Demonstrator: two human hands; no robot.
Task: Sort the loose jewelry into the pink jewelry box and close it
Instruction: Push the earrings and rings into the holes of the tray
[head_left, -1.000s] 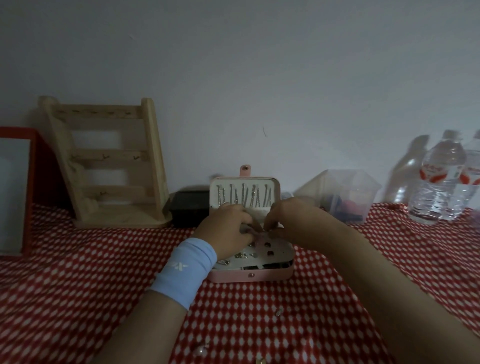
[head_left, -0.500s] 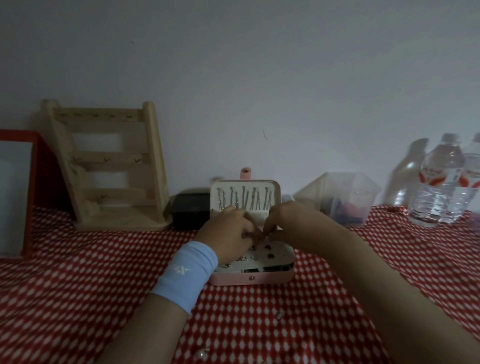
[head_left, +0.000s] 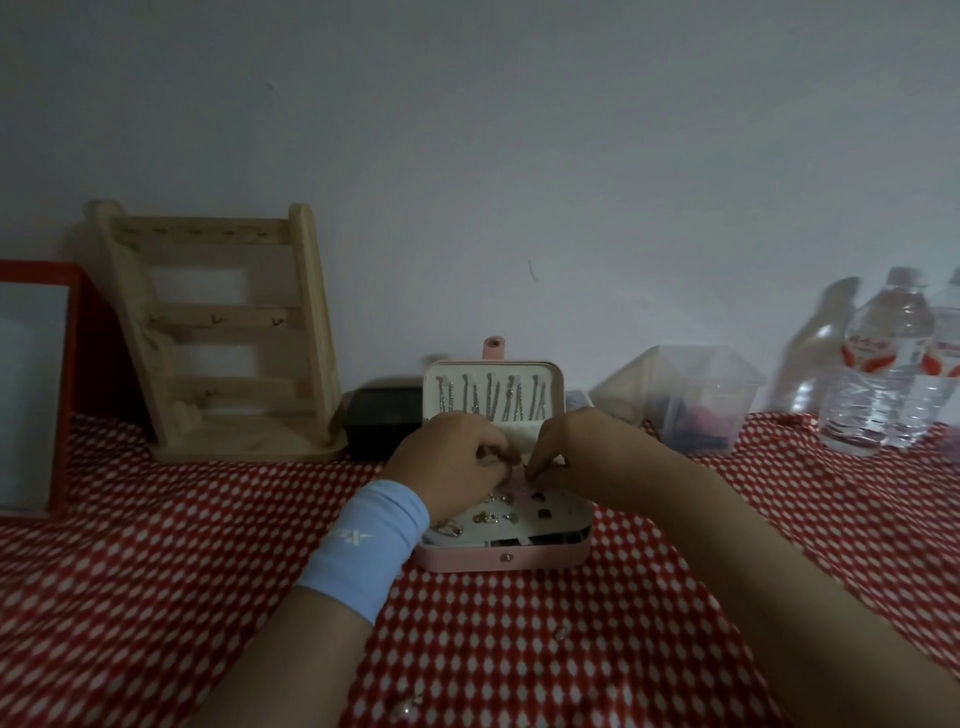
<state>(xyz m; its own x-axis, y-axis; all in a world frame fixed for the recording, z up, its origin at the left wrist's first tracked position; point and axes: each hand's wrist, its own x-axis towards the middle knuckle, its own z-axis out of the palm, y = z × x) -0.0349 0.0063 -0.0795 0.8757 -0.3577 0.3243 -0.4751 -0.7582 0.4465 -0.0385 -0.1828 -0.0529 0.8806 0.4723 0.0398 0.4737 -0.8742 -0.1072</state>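
With the pink rectangular jewelry box (head_left: 501, 558) open on the worktop (head_left: 156, 571) and largely filled, left hand (head_left: 447, 457) and right hand (head_left: 576, 447) curl fingertips together over its tray (head_left: 569, 512), grip contents indiscernible; small loose silver pieces (head_left: 561, 632) remain outside, closure pending.

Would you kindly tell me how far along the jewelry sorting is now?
Done: earrings sit in the pink jewelry box and chains hang in its open lid. In hand: left hand and right hand meet over the tray; what they hold is unclear. Left: loose pieces on the tablecloth, then closing the lid.
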